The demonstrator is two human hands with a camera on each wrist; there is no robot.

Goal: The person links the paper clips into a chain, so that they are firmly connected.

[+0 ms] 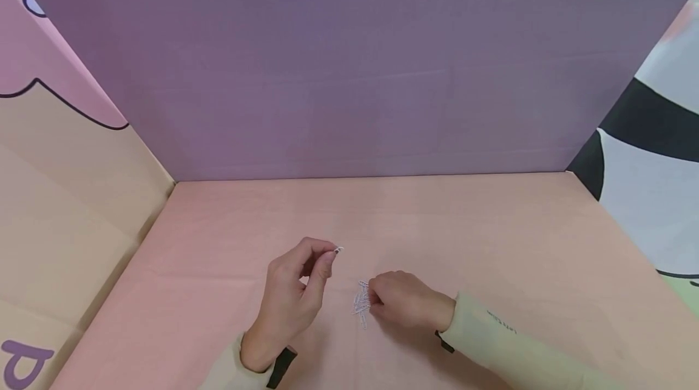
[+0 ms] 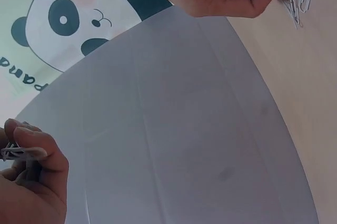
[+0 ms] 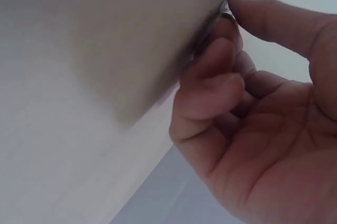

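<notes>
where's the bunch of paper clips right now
In the head view the bunch of paper clips sits low and just right of centre on the pink table, at the fingertips of the right hand; the left hand pinches a single clip beside it.

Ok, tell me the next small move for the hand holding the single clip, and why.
Probably bring the left hand a little right and down toward the cluster of paper clips in the right hand. The left hand pinches a single paper clip at its fingertips, raised above the pink tabletop, with a gap between it and the cluster, so closing that gap looks like the natural step.
</notes>
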